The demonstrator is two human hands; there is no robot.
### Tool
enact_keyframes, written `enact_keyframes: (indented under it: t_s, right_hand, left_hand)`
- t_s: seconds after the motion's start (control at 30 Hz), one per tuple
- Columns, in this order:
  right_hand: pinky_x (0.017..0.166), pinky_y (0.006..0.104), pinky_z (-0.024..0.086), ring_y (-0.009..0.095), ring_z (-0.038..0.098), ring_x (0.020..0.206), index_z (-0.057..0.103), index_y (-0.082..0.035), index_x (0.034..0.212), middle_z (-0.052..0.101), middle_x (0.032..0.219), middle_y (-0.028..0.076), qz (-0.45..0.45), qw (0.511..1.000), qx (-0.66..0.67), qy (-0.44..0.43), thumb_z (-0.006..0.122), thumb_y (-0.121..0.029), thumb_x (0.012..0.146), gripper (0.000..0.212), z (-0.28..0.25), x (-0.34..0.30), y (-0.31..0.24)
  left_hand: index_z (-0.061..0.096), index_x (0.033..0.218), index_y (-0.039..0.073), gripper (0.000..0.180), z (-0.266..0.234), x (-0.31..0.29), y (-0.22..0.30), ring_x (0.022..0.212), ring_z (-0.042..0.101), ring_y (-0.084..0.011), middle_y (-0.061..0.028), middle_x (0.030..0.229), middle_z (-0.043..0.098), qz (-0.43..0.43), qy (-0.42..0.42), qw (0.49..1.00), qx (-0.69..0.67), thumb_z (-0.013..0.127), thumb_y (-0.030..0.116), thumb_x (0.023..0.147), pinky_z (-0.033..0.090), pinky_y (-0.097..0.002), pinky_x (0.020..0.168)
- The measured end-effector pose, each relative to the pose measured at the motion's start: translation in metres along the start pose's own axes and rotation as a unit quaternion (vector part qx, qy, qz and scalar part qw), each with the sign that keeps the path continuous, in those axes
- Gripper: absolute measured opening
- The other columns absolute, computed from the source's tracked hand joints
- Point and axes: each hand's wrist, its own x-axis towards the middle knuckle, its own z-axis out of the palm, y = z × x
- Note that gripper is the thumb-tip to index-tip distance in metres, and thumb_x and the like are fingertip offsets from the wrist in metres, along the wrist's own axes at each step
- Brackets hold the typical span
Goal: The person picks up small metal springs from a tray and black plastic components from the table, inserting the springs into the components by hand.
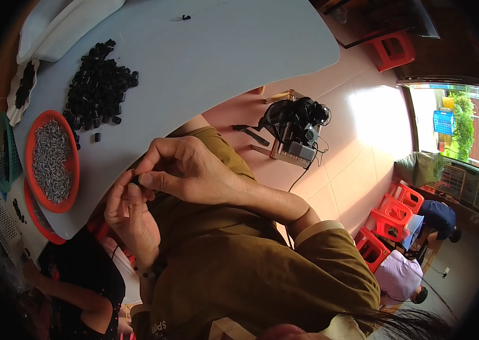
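Between the fingertips of my left hand (132,218) and my right hand (194,173) is a small black part (136,179), mostly covered by the fingers. Both hands are closed around it, pinching with thumb and fingers, just off the table's near edge. An orange-red bowl (77,164) full of small silver screws (52,161) stands left of my hands. Beyond it, a heap of short black cylindrical parts (98,85) lies on the light table (205,56). One black cylinder (97,137) sits apart from the heap, nearer to me.
A green basket (2,153) and a white dish (15,110) with black bits flank the bowl. At lower left another person's arm (75,294) is close by. A stool (285,153) carrying black gear stands right of the table. Red stools (392,218) and two people are farther right.
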Motion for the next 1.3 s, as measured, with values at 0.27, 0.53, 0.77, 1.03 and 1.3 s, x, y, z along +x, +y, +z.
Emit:
enact_keyframes:
  t_s: [0.27, 0.53, 0.77, 1.03, 1.3]
  right_hand:
    - [0.075, 0.0248, 0.052, 0.012, 0.063, 0.082, 0.057, 0.005, 0.095, 0.063, 0.09, 0.008, 0.005, 1.0, 0.012, 0.007, 0.06, -0.002, 0.094, 0.007, -0.001, -0.002, -0.001]
    - [0.066, 0.0217, 0.046, 0.01, 0.063, 0.078, 0.062, 0.001, 0.097, 0.066, 0.085, 0.006, 0.035, 0.999, 0.04, 0.012, 0.061, -0.002, 0.091, 0.006, 0.003, -0.003, -0.009]
    - [0.067, 0.0226, 0.049, 0.009, 0.057, 0.072, 0.061, 0.001, 0.096, 0.061, 0.086, 0.004, 0.056, 0.998, 0.016, -0.017, 0.066, -0.005, 0.09, 0.009, 0.004, 0.006, -0.004]
    - [0.069, 0.0214, 0.049, 0.01, 0.063, 0.082, 0.062, 0.002, 0.097, 0.067, 0.089, 0.007, 0.089, 0.993, -0.032, -0.07, 0.064, -0.004, 0.092, 0.008, 0.014, 0.028, -0.002]
    - [0.069, 0.0217, 0.048, 0.008, 0.056, 0.074, 0.061, 0.001, 0.091, 0.062, 0.089, 0.005, 0.145, 0.986, -0.057, -0.062, 0.065, 0.005, 0.084, 0.01, 0.032, 0.039, -0.003]
  left_hand:
    - [0.061, 0.11, -0.002, 0.022, 0.008, 0.001, 0.001, 0.074, 0.052, -0.0096, -0.0046, 0.095, 0.064, 0.007, 0.012, 1.0, 0.003, 0.063, 0.012, 0.093, 0.042, -0.0223, 0.067]
    - [0.06, 0.111, -0.002, 0.019, 0.001, -0.005, 0.006, 0.072, 0.056, -0.011, -0.0034, 0.082, 0.061, 0.004, -0.04, 0.997, -0.063, 0.062, 0.005, 0.093, 0.046, -0.0243, 0.067]
    - [0.061, 0.111, -0.001, 0.02, -0.012, -0.002, 0.007, 0.074, 0.06, -0.0092, -0.005, 0.082, 0.064, -0.006, -0.062, 0.994, -0.088, 0.063, 0.007, 0.094, 0.051, -0.0233, 0.07]
    - [0.06, 0.11, -0.003, 0.02, -0.029, 0.002, 0.017, 0.081, 0.063, -0.0106, -0.0079, 0.096, 0.064, 0.009, -0.046, 0.997, -0.065, 0.064, 0.001, 0.091, 0.054, -0.0253, 0.075]
    - [0.062, 0.105, -0.006, 0.018, -0.048, 0.002, 0.016, 0.085, 0.063, -0.0121, -0.0091, 0.1, 0.061, 0.058, -0.039, 0.997, -0.033, 0.064, -0.007, 0.088, 0.054, -0.0258, 0.078]
